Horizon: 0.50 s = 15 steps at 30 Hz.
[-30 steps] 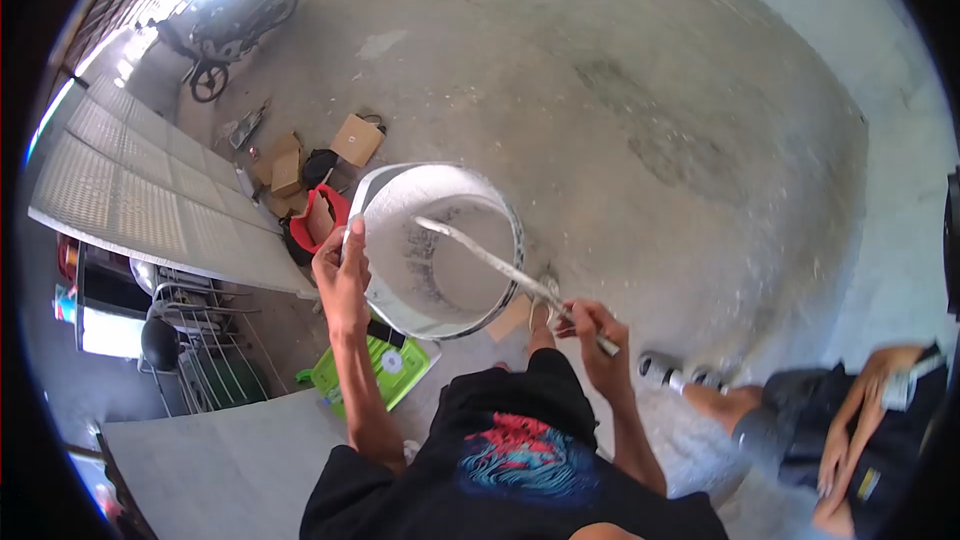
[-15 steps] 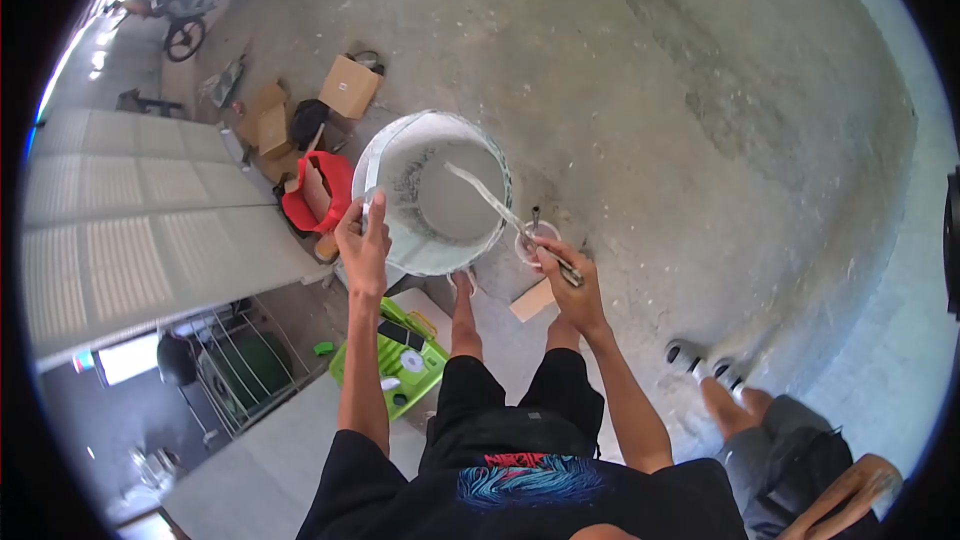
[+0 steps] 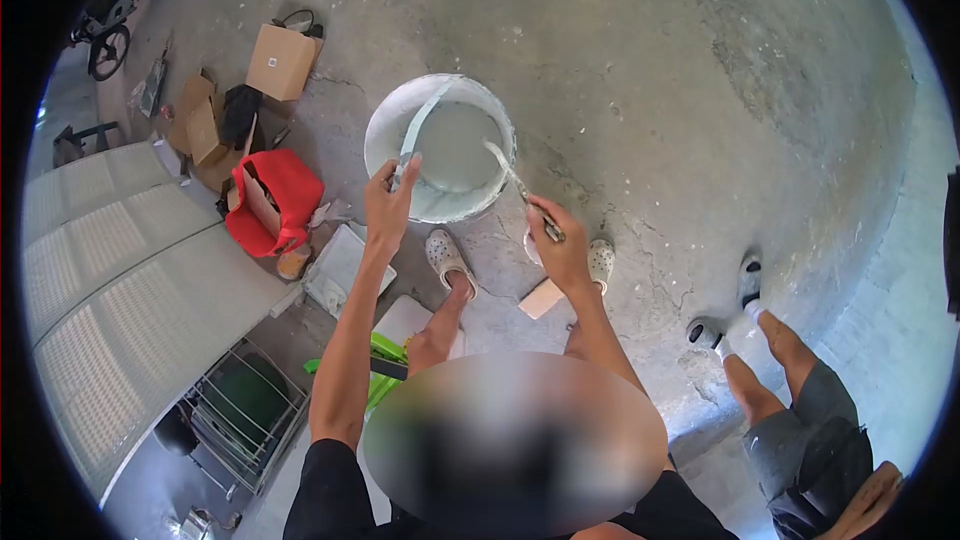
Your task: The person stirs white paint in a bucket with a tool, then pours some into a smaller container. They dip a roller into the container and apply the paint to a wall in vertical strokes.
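Observation:
A wide round bucket [image 3: 385, 120] with pale, smeared walls stands on the floor, holding smooth grey-white plaster [image 3: 462, 145]. My left hand [image 3: 390, 202] is closed around the near end of a long flat scraper [image 3: 420, 125], whose pale blade reaches over the bucket's opening. My right hand [image 3: 562, 240] grips the dark handle of a plaster-coated putty knife [image 3: 507, 168]. Its narrow tip points left over the bucket's right side. The two tools are apart from each other.
A red bag [image 3: 290, 185], an open cardboard box [image 3: 205, 130] and a closed carton [image 3: 280, 62] lie left of the bucket. A brick-like block [image 3: 541, 299] sits near my feet. Another person [image 3: 810, 420] stands at right. A white tray [image 3: 350, 265] rests at lower left.
My view has tilted and shifted, so the bucket appears smaller. The scraper in my left hand now slants across the opening instead of along the left rim. Both hands keep their tools.

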Available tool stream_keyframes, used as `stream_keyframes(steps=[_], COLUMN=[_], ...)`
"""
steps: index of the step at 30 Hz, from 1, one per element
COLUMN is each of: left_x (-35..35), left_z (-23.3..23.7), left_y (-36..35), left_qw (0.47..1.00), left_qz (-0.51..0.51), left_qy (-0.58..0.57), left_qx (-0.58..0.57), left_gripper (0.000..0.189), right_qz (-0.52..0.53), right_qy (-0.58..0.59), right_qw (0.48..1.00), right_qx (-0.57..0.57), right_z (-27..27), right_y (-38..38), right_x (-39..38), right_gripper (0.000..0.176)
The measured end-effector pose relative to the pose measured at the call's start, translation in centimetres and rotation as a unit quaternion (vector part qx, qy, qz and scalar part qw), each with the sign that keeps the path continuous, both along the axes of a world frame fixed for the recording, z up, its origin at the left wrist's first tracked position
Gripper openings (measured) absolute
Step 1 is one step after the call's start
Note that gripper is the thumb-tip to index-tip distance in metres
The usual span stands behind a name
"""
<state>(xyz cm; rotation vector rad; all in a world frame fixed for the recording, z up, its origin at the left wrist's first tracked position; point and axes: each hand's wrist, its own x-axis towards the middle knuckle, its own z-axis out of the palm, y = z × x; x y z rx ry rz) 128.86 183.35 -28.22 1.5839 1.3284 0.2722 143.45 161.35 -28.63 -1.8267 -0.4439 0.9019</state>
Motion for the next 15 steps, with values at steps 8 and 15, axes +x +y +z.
stream_keyframes(steps=[8,15], left_x=[-1.5,-9.0], left_z=[-3.4,-12.6], left_y=[4.1,12.2], left_qw=[0.999,0.994], left_qz=[0.011,0.014], left_qy=[-0.019,0.002], left_qx=[-0.05,0.113], left_gripper=[0.04,0.039], right_qz=[0.075,0.106], right_qy=[-0.079,-0.158], right_qw=[0.994,0.981], right_qx=[-0.008,0.044], right_z=[-6.4,-11.5], right_y=[4.9,12.0], right_x=[0.2,-1.0], right_gripper=[0.028,0.028])
